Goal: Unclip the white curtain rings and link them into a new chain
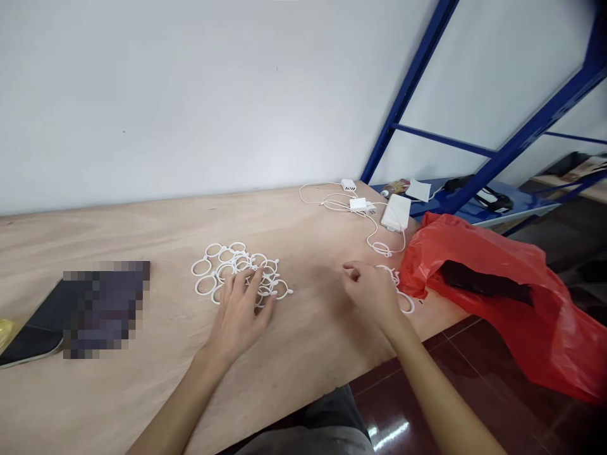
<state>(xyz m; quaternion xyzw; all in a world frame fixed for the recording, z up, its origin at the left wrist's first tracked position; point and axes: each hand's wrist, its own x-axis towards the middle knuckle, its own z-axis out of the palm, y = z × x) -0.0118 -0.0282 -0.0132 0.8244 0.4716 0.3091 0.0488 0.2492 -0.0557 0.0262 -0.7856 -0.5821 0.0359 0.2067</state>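
A pile of white plastic rings [202, 267], each with a small eyelet, lies on the wooden table. My left hand [241, 300] rests over the near side of this pile, its fingers apart, and hides some of the rings. To the right, my right hand [370, 287] is closed in a pinch low over the table. Whatever lies between its fingertips, if anything, is too hidden to name. Beside that hand, a few more white rings [406, 303] lie partly covered by it, close to the red plastic bag.
The red plastic bag [502, 265], with something dark inside, hangs over the table's right edge. White cables, a charger [359, 205] and a white box [396, 213] lie at the back right. A dark flat case [45, 316] is at left. Blue shelving [441, 142] stands behind.
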